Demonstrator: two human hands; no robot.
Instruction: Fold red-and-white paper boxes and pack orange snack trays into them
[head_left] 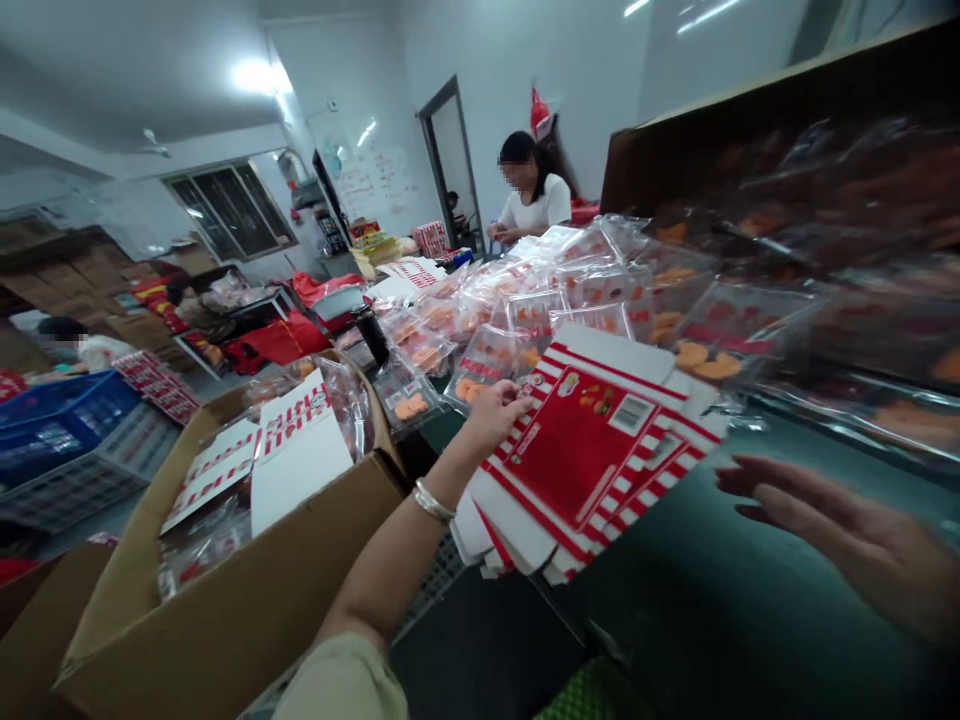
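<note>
Head view: left hand (496, 415) grasping flat, striped cardboard cartons (581, 450); right hand (847, 540) released, outstretched over smooth tabletop (697, 580).

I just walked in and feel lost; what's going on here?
A person's left hand holds flat red-and-white striped cardboard cartons by one edge. The right hand is open and empty nearby. Clear plastic packets with orange contents lie heaped beyond. At left, an open brown cardboard box holds red-printed white card.
</note>
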